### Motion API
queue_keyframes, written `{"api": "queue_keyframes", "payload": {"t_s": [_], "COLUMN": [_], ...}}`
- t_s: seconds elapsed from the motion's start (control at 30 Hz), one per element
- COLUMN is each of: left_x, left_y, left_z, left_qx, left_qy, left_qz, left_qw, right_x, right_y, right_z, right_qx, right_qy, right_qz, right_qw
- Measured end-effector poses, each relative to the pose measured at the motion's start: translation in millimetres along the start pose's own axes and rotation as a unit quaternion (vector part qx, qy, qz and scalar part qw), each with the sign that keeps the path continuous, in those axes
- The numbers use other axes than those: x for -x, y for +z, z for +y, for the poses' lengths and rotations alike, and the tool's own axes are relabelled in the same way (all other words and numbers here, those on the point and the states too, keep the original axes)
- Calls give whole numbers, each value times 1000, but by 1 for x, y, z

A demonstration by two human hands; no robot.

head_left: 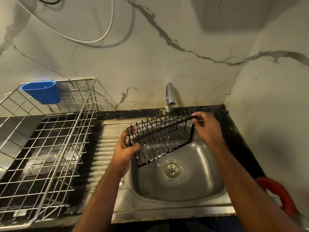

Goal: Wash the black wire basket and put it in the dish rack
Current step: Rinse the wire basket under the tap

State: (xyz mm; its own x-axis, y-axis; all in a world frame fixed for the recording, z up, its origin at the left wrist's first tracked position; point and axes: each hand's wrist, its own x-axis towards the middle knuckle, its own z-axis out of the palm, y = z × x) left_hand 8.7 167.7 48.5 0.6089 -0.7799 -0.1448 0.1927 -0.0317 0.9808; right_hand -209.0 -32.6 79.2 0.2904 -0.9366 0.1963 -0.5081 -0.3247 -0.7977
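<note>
The black wire basket [161,139] is held tilted over the steel sink [197,185], under the chrome tap [169,96]. A thin stream of water runs from the tap through the basket's wires. My left hand [124,149] grips the basket's left end. My right hand [206,127] pinches the top rim at its right end. White suds or drops cling to the basket's lower edge. The silver wire dish rack [50,141] stands to the left on the counter.
A blue plastic cup [42,92] hangs on the rack's far rim. A ribbed steel drainboard [103,148] lies between rack and sink. A red-handled object [279,195] lies at the right counter edge. Marble walls close in behind and to the right.
</note>
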Motion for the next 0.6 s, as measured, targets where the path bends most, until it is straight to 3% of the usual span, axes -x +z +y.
{"api": "queue_keyframes", "payload": {"t_s": [0.6], "left_x": [-12], "left_y": [-8], "left_z": [-3], "left_qx": [19], "left_qy": [16], "left_qz": [2], "left_qw": [1000], "right_x": [-13], "right_y": [14], "right_z": [-14], "right_qx": [-11], "right_qy": [23], "right_qz": [4], "right_qw": [1000]}}
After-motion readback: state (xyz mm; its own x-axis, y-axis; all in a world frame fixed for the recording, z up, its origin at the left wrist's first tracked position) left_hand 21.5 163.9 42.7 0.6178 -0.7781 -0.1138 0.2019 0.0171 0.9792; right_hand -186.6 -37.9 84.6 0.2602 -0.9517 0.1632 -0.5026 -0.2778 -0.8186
